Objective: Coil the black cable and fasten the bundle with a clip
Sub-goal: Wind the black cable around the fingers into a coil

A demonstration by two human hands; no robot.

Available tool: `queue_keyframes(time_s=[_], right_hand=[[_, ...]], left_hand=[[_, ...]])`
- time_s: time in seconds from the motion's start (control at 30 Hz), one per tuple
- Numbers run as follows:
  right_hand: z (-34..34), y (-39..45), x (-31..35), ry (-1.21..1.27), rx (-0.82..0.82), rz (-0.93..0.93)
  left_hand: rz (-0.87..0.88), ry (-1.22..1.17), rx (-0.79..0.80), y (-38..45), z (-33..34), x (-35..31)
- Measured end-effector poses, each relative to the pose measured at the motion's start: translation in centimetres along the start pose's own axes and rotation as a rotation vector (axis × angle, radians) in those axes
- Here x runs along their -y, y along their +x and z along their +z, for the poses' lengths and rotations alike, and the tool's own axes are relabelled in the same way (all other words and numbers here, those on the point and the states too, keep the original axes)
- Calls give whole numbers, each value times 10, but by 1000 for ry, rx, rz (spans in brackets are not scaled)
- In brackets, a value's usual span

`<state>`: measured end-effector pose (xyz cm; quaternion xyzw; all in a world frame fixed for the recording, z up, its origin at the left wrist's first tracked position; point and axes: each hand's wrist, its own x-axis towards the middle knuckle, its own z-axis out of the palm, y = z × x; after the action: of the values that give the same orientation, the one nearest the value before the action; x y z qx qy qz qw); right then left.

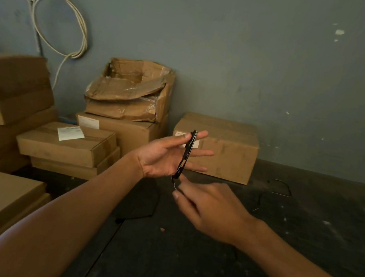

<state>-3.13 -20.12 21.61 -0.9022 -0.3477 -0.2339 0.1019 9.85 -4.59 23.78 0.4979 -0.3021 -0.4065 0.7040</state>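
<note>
A black cable [186, 155] is wound in narrow loops around my left hand [164, 157], which is held palm up with fingers spread; the loops run from the thumb and index finger down to the heel of the palm. My right hand [208, 211] sits just below and to the right, its thumb and fingers pinched on the cable's lower end, where a thin pale wire tip shows. More black cable [280, 188] trails on the dark floor at the right. No clip is visible.
Cardboard boxes [69, 142] are stacked along the left and back, with one closed box [222, 149] right behind my hands. A crushed open box [131, 90] tops the middle stack. A white cable coil [75, 25] hangs on the grey wall. The floor [181, 268] is dark.
</note>
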Motion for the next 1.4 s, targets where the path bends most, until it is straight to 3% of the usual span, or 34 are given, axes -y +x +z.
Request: queue_keyframes(time_s=[0.13, 0.23, 0.6, 1.03, 1.4], right_hand=[[-32, 14, -27, -97, 27, 34], [-59, 25, -55, -150, -43, 58], [-87, 32, -88, -65, -139, 131], [18, -7, -99, 461, -77, 432], [63, -4, -55, 502, 46, 455]], left_hand=[[-51, 81, -32, -3, -3, 12], [-101, 128, -5, -4, -4, 16], [-148, 152, 176, -2, 17, 12], [-23, 99, 333, -2, 42, -15], [68, 12, 287, 7, 36, -19]])
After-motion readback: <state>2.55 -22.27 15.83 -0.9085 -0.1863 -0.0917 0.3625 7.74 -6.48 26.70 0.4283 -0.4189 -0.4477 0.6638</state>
